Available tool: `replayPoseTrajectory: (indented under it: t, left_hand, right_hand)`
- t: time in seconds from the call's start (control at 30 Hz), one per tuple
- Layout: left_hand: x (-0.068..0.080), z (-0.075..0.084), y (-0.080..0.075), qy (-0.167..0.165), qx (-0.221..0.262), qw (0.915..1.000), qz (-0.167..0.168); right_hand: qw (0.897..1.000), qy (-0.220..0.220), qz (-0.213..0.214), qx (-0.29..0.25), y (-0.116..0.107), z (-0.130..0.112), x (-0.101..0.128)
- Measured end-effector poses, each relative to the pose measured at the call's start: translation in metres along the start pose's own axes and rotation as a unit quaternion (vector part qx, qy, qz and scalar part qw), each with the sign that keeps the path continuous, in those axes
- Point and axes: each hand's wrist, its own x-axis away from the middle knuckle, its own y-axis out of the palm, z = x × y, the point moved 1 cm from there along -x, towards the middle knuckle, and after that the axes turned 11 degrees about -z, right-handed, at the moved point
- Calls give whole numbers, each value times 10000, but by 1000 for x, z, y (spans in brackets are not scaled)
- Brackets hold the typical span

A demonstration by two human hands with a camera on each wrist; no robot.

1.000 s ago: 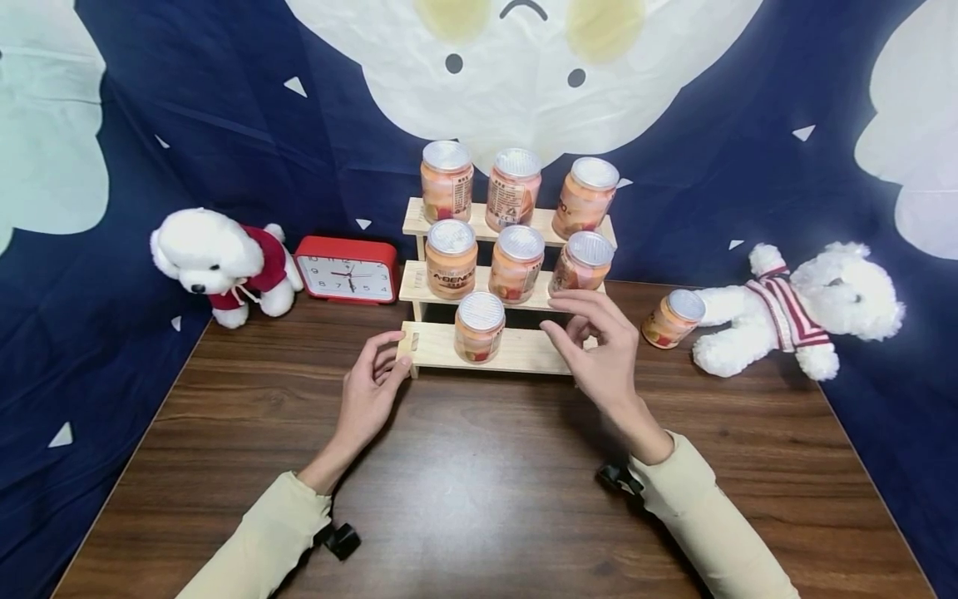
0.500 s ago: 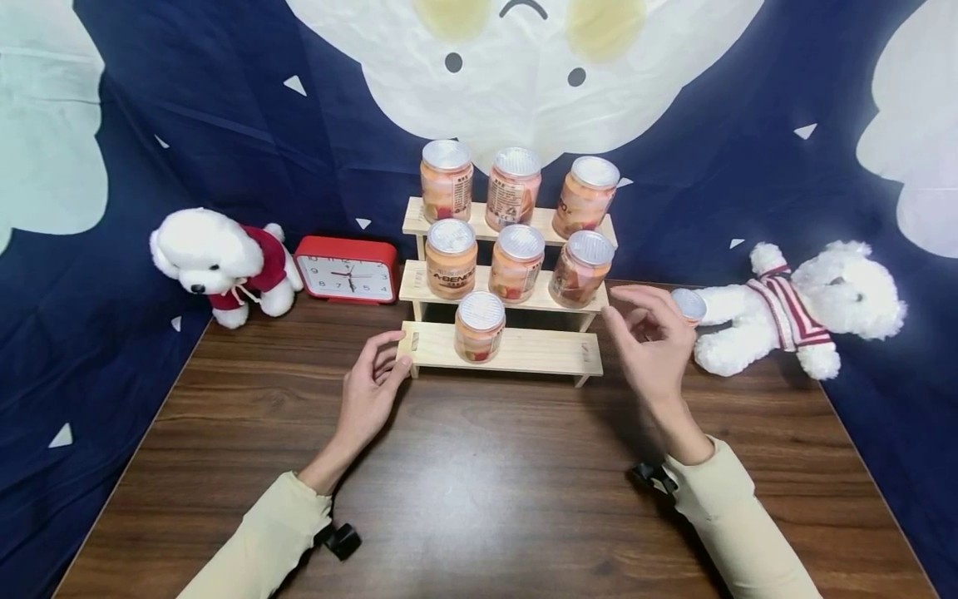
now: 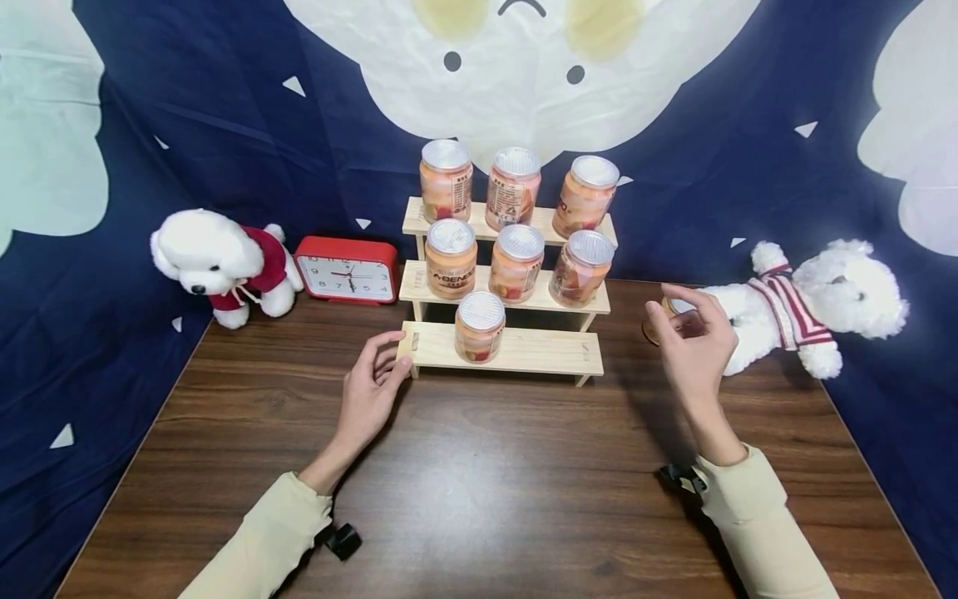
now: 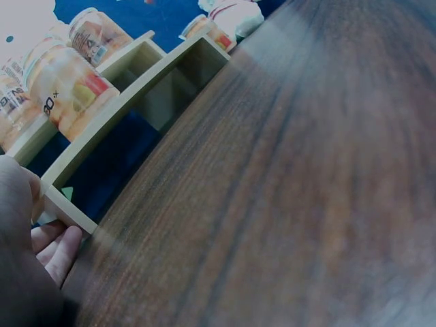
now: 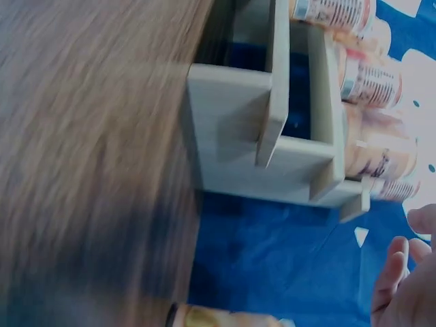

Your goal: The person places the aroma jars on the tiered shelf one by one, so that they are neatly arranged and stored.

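A three-step wooden rack (image 3: pixel 546 351) stands on the table with jars of fruit in orange-tinted syrup. My left hand (image 3: pixel 370 391) holds the left end of its lowest step, fingers and thumb around the end board in the left wrist view. One jar (image 3: pixel 480 330) sits left of centre on that step; three stand on each of the two upper steps. To the rack's right, my right hand (image 3: pixel 698 349) hovers with fingers loosely bent and nothing gripped. Behind it a loose jar (image 3: pixel 653 334) is mostly hidden; the same jar (image 5: pixel 225 319) peeks in at the right wrist view's bottom edge.
Left of the rack are a red alarm clock (image 3: pixel 347 269) and a white plush dog (image 3: pixel 205 249) in a red top. A white plush toy (image 3: pixel 804 312) in a striped top lies right of the loose jar. A dark blue cloth (image 3: pixel 299 166) hangs behind.
My right hand has moved rightward from in front of the rack's right end to the loose jar, now covering most of it. The left hand keeps its place on the rack.
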Motion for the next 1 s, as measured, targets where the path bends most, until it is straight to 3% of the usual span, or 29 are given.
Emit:
replayPoseTrajectory:
  t: [0.33,0.67,1.0]
  left_hand:
    - [0,-1,0,32,-43,10000,-11]
    - [-1,-1,0,82,8,10000,-5]
    - [-1,-1,0,39,32,10000,-16]
  right_hand:
    - [9960,882,64,-81,-13,-1,-4]
    - [9853,1273,-144,1133,-27,43,-7]
    - [9741,1473,-829,1501,-32,56,-10]
